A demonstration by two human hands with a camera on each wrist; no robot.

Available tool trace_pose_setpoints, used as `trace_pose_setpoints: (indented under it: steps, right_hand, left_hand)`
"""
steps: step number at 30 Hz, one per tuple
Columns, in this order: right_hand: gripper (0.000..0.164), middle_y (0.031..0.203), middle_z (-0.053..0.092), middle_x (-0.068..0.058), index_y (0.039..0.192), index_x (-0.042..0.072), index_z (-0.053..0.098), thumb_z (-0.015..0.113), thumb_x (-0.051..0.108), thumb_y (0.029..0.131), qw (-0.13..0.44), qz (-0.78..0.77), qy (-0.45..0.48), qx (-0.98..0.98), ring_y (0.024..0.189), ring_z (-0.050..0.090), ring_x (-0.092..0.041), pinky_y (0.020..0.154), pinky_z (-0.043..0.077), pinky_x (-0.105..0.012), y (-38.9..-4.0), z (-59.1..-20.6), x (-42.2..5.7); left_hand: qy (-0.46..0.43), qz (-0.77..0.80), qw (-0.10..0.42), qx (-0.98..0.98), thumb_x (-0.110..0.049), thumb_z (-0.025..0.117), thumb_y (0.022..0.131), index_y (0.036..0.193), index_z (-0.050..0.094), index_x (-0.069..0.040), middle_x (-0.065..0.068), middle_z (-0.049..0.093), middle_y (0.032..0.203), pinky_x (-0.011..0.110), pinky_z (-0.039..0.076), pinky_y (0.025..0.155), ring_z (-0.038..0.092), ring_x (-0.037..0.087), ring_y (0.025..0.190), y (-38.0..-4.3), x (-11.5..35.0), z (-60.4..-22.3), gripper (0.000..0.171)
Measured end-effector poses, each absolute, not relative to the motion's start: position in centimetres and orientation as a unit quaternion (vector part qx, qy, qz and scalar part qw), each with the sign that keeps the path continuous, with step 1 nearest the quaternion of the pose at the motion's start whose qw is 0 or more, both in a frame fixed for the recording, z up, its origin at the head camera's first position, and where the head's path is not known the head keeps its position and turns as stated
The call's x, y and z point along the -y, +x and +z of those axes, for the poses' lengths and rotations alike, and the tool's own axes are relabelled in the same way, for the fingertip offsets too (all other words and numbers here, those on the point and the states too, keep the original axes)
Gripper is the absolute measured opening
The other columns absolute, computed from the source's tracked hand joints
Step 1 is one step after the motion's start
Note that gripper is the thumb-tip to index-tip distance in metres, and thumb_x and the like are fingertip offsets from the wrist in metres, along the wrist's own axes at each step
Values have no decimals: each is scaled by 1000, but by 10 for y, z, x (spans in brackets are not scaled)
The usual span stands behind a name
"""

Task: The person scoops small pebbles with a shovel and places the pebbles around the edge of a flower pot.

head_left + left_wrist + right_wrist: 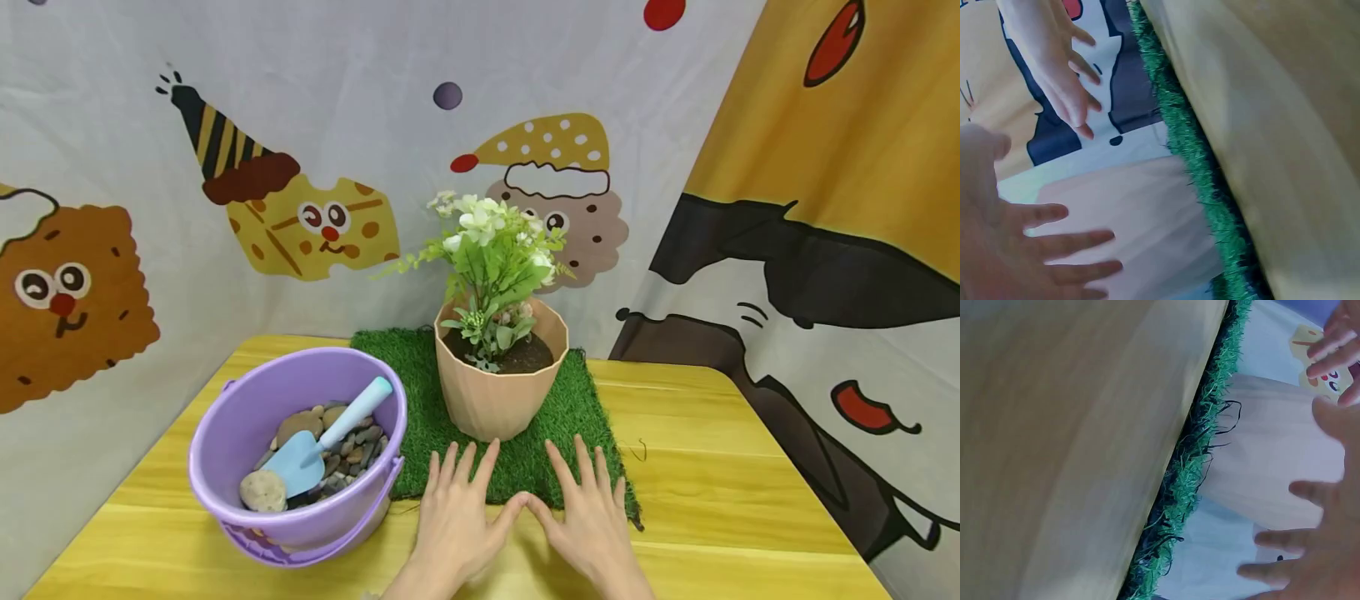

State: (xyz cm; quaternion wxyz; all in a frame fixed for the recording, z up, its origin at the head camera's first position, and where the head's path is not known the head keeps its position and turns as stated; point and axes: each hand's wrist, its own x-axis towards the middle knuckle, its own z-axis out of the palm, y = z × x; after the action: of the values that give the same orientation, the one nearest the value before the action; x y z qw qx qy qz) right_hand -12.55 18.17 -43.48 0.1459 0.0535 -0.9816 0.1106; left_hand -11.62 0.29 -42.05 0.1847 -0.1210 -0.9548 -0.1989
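Observation:
Both hands reach forward with palms down and fingers spread, thumbs meeting at their tips in the head view. My left hand [459,517] and right hand [592,517] hold nothing; their fingers overlap the front of the green artificial turf mat [517,475]. Just beyond the fingertips stands a peach-coloured faceted flowerpot [495,404] on the mat. It bears dark soil [528,357] and a leafy plant [491,267] with white flowers. In the left wrist view the pot [1129,212] rises past the left fingers; the right wrist view shows it [1272,450] beyond the right hand.
Left of the mat, a purple bucket [206,454] holds pebbles [352,458], larger stones [262,492] and a light blue toy shovel [300,462]. Its handle hangs down at the front. The wooden table [712,500] backs onto a cartoon-printed cloth [360,67].

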Motion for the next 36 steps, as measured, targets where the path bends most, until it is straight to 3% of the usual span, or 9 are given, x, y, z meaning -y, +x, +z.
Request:
trace_pose_setpoints:
  steps: [4,8,14,22,24,27,31,33,36]
  right_hand:
    - [60,125,55,-14,131,17,49,62,49,81,211,149,59,964,107,56,-36,78,52,-52,-130,-426,-178]
    - [39,99,66,-7,115,10,59,64,33,83,256,195,63,945,85,63,-23,59,54,-36,-136,-413,-174]
    - [21,87,67,0,103,13,63,62,24,86,265,257,77,926,77,62,-12,61,52,-31,-143,-394,-164]
    - [12,88,66,6,99,17,64,59,21,88,246,347,129,896,79,60,-4,69,53,-26,-150,-380,-130]
    - [12,88,66,5,99,16,64,59,20,88,240,363,144,889,80,60,-4,71,54,-26,-152,-378,-121]
    - [14,91,68,2,100,15,63,57,22,89,225,385,169,879,83,62,-7,75,55,-29,-154,-377,-107]
    - [20,101,68,0,106,16,62,53,27,92,180,417,192,870,93,63,-11,83,53,-30,-154,-377,-89]
    - [24,106,67,0,109,17,61,50,31,93,157,428,202,867,100,62,-13,87,52,-32,-154,-378,-80]
    - [32,115,64,0,116,16,58,45,36,94,126,434,217,865,108,58,-16,93,49,-36,-153,-378,-69]
  left_hand:
    - [-142,-221,273,926,-48,49,89,113,62,-13,4,68,102,35,55,78,61,21,96,-113,1,-408,45]
    - [-163,-239,369,883,-29,64,82,92,68,-14,-4,69,81,19,52,56,60,8,71,-109,13,-390,18]
    - [-163,-273,463,828,-9,65,74,88,69,-10,-1,69,76,15,48,54,58,7,63,-103,46,-352,14]
    - [-16,-305,521,797,-3,59,79,90,68,2,16,67,77,18,39,62,55,25,66,-100,124,-315,15]
    - [28,-314,515,797,-3,59,79,92,67,4,19,68,82,20,36,65,54,31,72,-100,143,-314,17]
    - [85,-329,501,796,-4,59,79,97,65,5,23,67,92,33,39,71,54,40,84,-103,168,-317,21]
    - [168,-351,428,816,-12,55,84,109,62,1,22,64,109,50,37,79,53,44,93,-107,196,-326,29]
    - [209,-361,365,833,-20,53,88,117,59,-4,19,61,118,42,39,75,54,39,86,-110,208,-331,34]
    - [240,-381,266,852,-30,47,92,128,51,-8,16,56,126,30,36,70,54,34,94,-112,224,-338,43]
